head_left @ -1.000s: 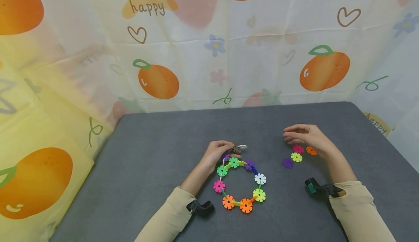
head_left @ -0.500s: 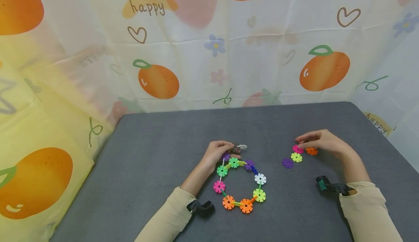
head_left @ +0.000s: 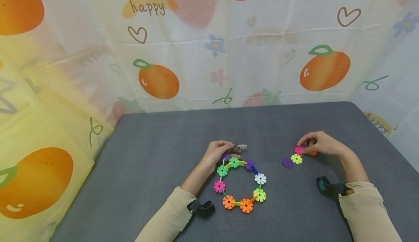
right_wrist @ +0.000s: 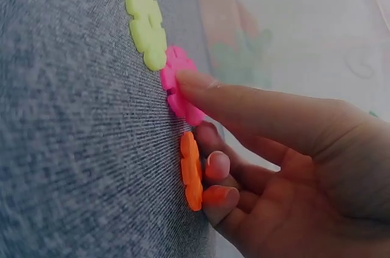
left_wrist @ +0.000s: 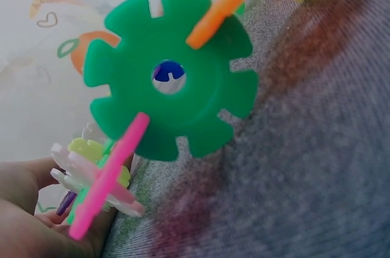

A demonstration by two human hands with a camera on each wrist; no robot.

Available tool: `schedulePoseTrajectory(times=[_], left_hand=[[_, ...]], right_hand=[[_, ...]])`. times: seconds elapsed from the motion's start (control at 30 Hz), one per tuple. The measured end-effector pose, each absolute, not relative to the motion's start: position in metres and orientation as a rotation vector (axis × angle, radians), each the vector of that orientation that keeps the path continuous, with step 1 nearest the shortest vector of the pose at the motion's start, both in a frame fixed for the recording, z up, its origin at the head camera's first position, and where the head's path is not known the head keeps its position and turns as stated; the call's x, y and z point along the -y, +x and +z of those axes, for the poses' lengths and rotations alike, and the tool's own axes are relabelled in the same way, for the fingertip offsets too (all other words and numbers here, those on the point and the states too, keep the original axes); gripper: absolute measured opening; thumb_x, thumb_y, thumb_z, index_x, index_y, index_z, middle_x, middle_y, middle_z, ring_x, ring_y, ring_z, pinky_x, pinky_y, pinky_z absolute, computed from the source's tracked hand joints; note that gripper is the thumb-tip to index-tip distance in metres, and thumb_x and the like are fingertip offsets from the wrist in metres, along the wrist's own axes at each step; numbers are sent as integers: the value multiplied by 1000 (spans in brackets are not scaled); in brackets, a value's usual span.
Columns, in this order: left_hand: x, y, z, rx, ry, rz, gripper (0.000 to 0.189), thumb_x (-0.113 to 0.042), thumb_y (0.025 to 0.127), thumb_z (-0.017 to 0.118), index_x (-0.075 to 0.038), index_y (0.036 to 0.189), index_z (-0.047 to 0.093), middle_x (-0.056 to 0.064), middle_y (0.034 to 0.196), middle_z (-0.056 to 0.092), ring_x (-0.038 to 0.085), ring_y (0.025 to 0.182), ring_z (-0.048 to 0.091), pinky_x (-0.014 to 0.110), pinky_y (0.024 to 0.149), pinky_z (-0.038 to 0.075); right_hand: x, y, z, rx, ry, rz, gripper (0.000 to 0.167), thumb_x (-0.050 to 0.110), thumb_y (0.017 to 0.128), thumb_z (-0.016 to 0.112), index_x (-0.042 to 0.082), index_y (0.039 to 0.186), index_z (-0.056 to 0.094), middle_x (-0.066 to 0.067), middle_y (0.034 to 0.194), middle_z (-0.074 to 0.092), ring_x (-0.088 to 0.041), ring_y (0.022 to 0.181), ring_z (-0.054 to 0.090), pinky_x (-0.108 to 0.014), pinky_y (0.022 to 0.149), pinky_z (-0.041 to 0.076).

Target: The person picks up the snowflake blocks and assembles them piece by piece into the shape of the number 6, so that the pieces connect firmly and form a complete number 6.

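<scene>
A ring of linked, notched snowflake discs (head_left: 260,179) in mixed colours lies on the grey table. At its far left side, my left hand (head_left: 216,152) grips its top end, where a brown disc (head_left: 235,150) and a white disc (head_left: 242,146) stick out past the fingertips. In the left wrist view a green disc (left_wrist: 183,108) of the ring fills the foreground, and the fingers are partly hidden. My right hand (head_left: 322,142) pinches a loose pink disc (right_wrist: 175,90), thumb on its face and forefinger at its far edge. An orange disc (right_wrist: 191,172) lies by the other curled fingers.
Beside the pink disc lie a loose yellow disc (head_left: 296,158) and a purple disc (head_left: 287,163). Behind the table (head_left: 170,133) hangs a printed cloth (head_left: 196,74). Each wrist wears a black strap camera (head_left: 201,208).
My right hand has moved right and toward me, down onto the loose discs, and now pinches the pink one. The pink and yellow discs have shifted slightly. My left hand stays put.
</scene>
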State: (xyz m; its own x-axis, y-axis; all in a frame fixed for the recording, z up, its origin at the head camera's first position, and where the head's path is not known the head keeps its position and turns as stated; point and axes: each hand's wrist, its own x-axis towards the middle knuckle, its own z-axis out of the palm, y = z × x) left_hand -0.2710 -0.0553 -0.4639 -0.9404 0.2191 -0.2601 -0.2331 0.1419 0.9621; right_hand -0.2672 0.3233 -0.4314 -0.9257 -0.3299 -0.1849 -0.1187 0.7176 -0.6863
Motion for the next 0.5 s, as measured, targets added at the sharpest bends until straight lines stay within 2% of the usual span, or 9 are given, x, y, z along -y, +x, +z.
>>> schedulePoseTrajectory(times=[0.2,0.4,0.5], left_hand=[[55,-272,-464,-2077,-2,1862,25,-20,96,61,-2,109,72,12,116,70,19,99,72,38,101,50],[56,-272,-465,-2063,3,1871,25,-21,96,61,-2,109,72,11,116,70,17,91,73,37,101,51],[56,-272,-464,-2043,13,1885,26,-22,96,62,-3,112,71,10,112,70,17,85,74,37,102,50]], right_hand=[[-322,-266,-432,-2659,-205,-1132,33,26,86,75,-1,102,65,-2,80,63,-7,65,51,-24,58,43],[-309,-265,-423,-2554,-88,-1404,45,28,92,68,-7,120,59,6,83,69,-11,67,59,-27,62,55],[-294,-265,-420,-2500,-64,-1519,48,26,93,67,-10,124,57,8,84,70,-11,71,64,-29,67,59]])
